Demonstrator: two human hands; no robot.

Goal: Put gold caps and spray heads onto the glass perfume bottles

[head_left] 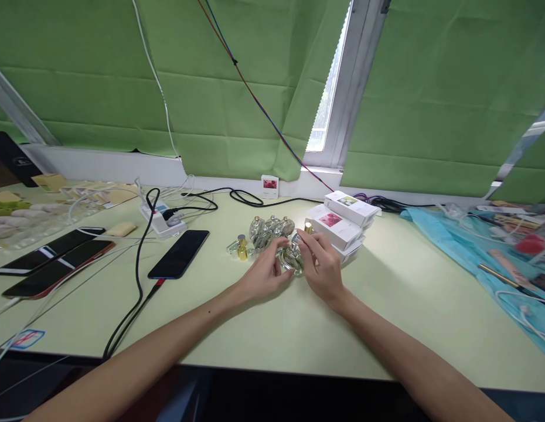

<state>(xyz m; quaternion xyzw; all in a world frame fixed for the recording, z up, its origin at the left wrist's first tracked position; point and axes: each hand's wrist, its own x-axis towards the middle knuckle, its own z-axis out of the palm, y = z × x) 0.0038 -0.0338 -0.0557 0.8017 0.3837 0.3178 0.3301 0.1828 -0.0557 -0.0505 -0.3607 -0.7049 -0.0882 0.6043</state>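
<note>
Between my two hands stands a clear glass bottle [290,261] at the middle of the pale table. My left hand [264,272] curves round its left side, fingers and thumb against the glass. My right hand [322,265] pinches at the top of the bottle; a silvery piece [296,239] shows by its fingertips. Just behind, more clear bottles with gold necks [271,230] stand close together. Small gold and clear caps [242,248] lie left of them. One gold cap [308,228] shows behind my right fingers, beside the stacked white boxes [336,226].
A black phone [179,254] with a cable lies left of my hands. Two more phones [57,266] and a white power strip [162,221] are farther left. Blue sheeting [459,258] with clutter covers the right side. Black cable [255,202] runs along the back.
</note>
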